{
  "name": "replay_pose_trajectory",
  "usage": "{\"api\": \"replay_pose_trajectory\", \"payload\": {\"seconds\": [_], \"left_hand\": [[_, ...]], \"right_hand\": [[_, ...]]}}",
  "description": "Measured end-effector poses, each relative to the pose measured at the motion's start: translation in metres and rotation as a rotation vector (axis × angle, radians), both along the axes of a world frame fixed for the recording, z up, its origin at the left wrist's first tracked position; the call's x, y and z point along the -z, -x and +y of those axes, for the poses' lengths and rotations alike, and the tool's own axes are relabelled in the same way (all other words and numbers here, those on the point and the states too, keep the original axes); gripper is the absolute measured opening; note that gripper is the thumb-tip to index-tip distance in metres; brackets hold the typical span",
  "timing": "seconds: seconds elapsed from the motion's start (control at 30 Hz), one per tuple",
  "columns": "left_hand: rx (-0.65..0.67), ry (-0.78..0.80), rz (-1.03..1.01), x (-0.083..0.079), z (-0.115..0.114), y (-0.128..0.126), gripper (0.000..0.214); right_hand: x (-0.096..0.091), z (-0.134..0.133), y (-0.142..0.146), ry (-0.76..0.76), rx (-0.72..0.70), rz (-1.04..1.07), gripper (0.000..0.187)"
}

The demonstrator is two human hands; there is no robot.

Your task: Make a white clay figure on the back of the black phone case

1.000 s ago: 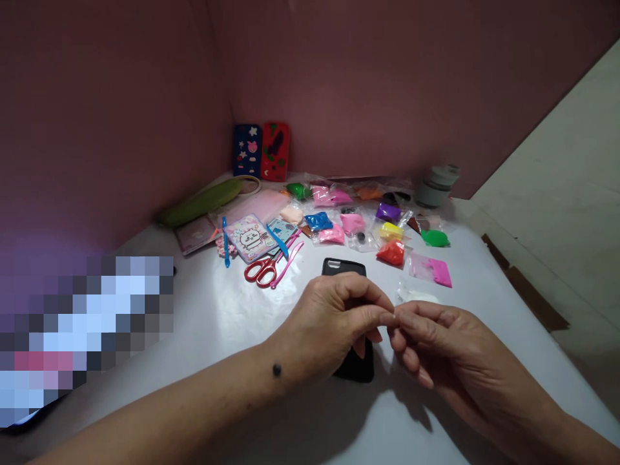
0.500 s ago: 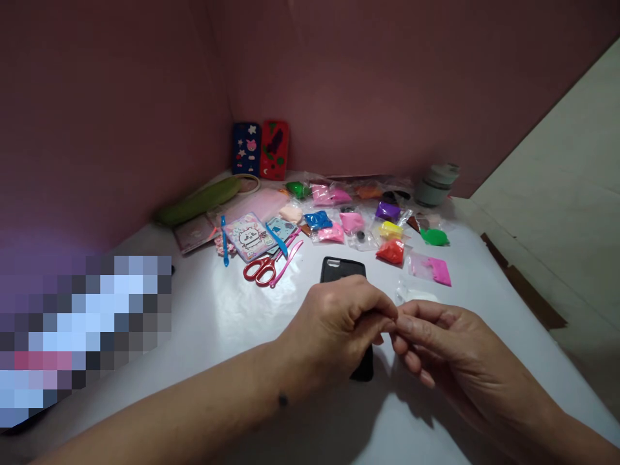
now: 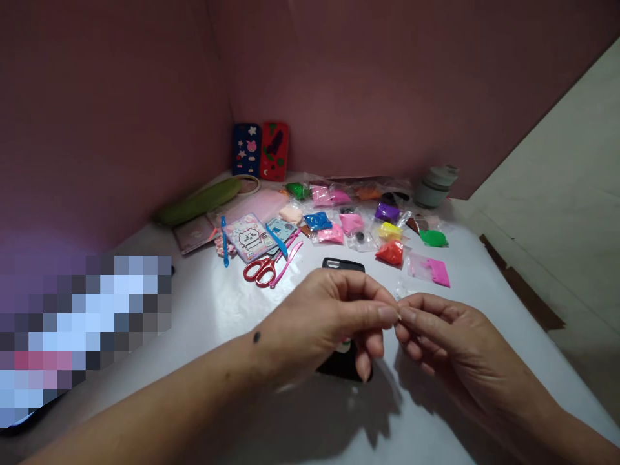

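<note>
Two pinkish walls (image 3: 368,77) meet in a corner before you, and below them spreads your white-covered table (image 3: 208,303). At your left a screen (image 3: 97,323) shows only as coarse blocks. Next in size come your own hands, raised over the tabletop and meeting at the fingertips: your left hand (image 3: 334,316) pinches narrowly, thumb against forefinger, with its other fingers curled below, and your right hand (image 3: 445,336) closes thumb and forefinger from the opposite side. Behind, a long green object (image 3: 198,201) rests against the left wall. Your black phone case (image 3: 339,368) lies flat, partly hidden under your left hand, a pale patch with green just showing on it. A lidded jar (image 3: 433,187) stands at the far right; a blue case (image 3: 246,152) and a red case (image 3: 274,165) lean upright in the corner. In front of these you have a notepad (image 3: 249,237), red-handled scissors (image 3: 259,271) and a pink tool (image 3: 288,263) beside them. Clear packets of colour, among them a red packet (image 3: 390,253), scatter rightward. Smallest is the pale bit (image 3: 400,318) between your touching fingertips, too tiny to identify.
</note>
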State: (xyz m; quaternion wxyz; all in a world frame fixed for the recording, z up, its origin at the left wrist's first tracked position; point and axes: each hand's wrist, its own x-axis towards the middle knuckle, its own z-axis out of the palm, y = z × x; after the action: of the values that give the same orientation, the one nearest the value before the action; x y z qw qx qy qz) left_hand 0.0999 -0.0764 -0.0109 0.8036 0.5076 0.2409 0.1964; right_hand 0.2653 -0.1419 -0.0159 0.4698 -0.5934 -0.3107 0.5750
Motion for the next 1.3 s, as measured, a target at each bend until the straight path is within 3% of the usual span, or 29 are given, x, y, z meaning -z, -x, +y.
{"api": "replay_pose_trajectory", "payload": {"seconds": [0.07, 0.2, 0.3, 0.53, 1.0, 1.23, 1.3], "left_hand": [[-0.016, 0.141, -0.087, 0.0, 0.006, 0.001, 0.009], [-0.064, 0.241, -0.127, 0.002, 0.012, 0.001, 0.007], [-0.081, 0.247, -0.119, 0.002, 0.012, 0.0, 0.002], [-0.085, 0.192, -0.067, 0.004, 0.013, 0.001, 0.014], [-0.077, -0.206, 0.227, 0.0, 0.002, -0.005, 0.009], [-0.231, -0.738, 0.243, 0.004, -0.006, -0.006, 0.007], [-0.205, -0.62, 0.205, 0.002, -0.007, -0.005, 0.007]], "right_hand": [[0.0, 0.002, 0.0, 0.013, -0.001, 0.036, 0.026], [0.003, 0.003, -0.003, -0.005, -0.031, 0.075, 0.023], [0.007, 0.002, -0.005, -0.005, -0.047, 0.099, 0.022], [0.009, 0.001, -0.005, -0.008, -0.096, 0.208, 0.019], [0.006, -0.004, -0.003, 0.059, -0.116, 0.218, 0.022], [0.007, -0.002, 0.0, 0.054, -0.103, 0.18, 0.023], [0.006, -0.003, 0.0, 0.038, -0.097, 0.152, 0.023]]}}
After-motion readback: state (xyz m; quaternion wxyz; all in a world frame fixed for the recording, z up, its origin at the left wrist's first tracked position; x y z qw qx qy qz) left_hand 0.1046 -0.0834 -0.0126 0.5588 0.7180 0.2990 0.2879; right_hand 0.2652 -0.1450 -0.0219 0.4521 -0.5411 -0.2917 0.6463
